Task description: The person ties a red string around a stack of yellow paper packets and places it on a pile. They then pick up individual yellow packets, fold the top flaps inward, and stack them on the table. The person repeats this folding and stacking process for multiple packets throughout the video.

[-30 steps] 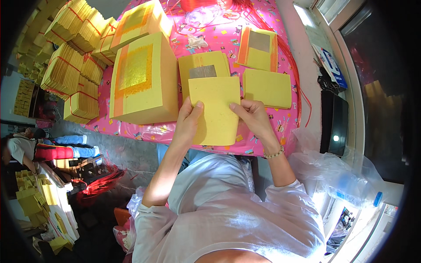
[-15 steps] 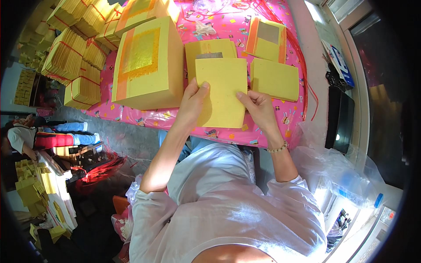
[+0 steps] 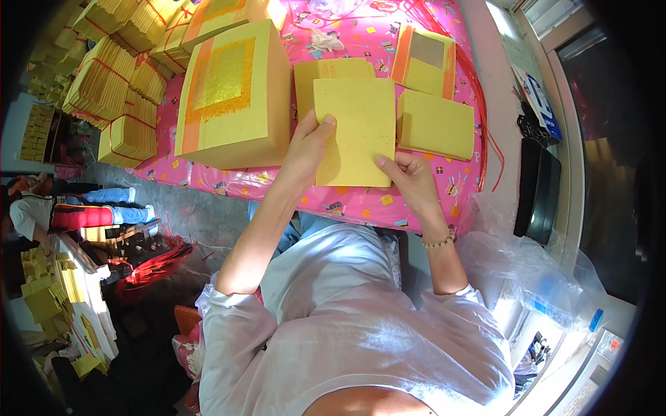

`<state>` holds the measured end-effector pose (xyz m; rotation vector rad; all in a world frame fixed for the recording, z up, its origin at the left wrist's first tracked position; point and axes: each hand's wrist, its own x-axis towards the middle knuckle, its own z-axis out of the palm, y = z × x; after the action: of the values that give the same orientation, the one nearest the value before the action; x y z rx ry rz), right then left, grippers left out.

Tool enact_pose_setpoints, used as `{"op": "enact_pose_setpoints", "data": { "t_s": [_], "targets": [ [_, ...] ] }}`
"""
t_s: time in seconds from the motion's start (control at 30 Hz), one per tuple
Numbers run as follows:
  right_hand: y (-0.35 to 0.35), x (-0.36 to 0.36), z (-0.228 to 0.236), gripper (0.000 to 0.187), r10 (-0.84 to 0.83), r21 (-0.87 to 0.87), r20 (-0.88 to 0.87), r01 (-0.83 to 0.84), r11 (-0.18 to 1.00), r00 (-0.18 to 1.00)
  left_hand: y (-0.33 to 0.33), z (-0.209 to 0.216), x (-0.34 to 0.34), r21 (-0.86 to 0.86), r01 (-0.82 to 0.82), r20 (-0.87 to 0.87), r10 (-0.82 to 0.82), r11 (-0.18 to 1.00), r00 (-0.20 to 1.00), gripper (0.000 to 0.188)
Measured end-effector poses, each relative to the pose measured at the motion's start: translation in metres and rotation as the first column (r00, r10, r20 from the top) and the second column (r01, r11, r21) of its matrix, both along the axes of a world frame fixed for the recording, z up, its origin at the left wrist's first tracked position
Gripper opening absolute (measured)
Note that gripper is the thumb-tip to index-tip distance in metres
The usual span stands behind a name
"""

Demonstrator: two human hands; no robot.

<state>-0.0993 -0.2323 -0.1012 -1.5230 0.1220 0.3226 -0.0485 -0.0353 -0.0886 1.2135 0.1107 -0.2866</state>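
My left hand [image 3: 308, 144] grips the left edge of a yellow paper sheet [image 3: 357, 135], thumb on top. At its lower right edge my right hand [image 3: 411, 182] pinches it too, the other fingers curled behind. Whether it is one sheet or several together, I cannot tell. Partly hidden behind it lies more yellow paper [image 3: 331, 68]. To the right sits a low pile of plain yellow paper [image 3: 437, 125]. Beyond that pile is a yellow sheet with orange bands and a grey square [image 3: 426, 53]. Left of my hands stands a tall paper stack [image 3: 270, 104] with a gold patch on top.
Bundles of yellow paper tied with red string [image 3: 97, 80] crowd the far left of the pink patterned tablecloth [image 3: 326, 201]. Red cords [image 3: 479, 111] run along its right edge. A crumpled white tissue [image 3: 326, 40] lies farther back. Another person [image 3: 35, 215] is at the left.
Both hands have shifted slightly away from me with the yellow sheet. It now covers the grey patch that showed on the paper behind it.
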Motion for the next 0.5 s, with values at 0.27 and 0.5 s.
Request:
{"op": "enact_pose_setpoints", "data": {
  "t_s": [0.27, 0.5],
  "targets": [
    [0.000, -0.005, -0.021, 0.025, -0.038, 0.059, 0.019, 0.037, 0.998, 0.999, -0.009, -0.014, 0.006, 0.236, -0.204, 0.372, 0.106, 0.950, 0.922, 0.028],
    [-0.024, 0.011, -0.007, 0.035, -0.148, 0.067, 0.279, 0.135, 0.989, 0.949, -0.007, 0.015, -0.003, 0.748, -0.004, 0.333, -0.369, 0.664, 0.868, 0.027]
  ]
}}
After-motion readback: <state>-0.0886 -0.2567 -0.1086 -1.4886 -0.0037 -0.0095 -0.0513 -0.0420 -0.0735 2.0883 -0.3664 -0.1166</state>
